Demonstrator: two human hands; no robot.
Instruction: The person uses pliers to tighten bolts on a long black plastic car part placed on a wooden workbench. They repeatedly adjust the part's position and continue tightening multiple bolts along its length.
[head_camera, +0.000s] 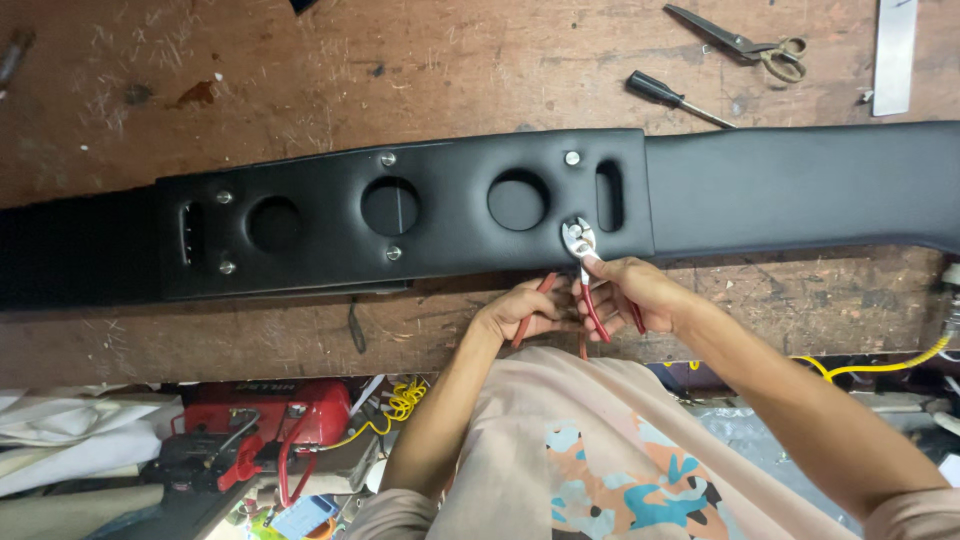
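from the head view i see my right hand (628, 292) clamped on red-handled pliers (585, 275), their head on a bolt (575, 231) at the near edge of the black padded panel (420, 205) on the worktop (300, 80). my left hand (525, 312) is closed on the handles too.

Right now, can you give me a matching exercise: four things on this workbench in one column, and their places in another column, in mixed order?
Things:
1. pliers
2. scissors
3. screwdriver
4. red tool

Places:
A. far right corner of the bench
B. below the bench edge, on the left
C. on a bolt of the black panel, held by both hands
D. lying just behind the black panel

Pairs: 1-C, 2-A, 3-D, 4-B
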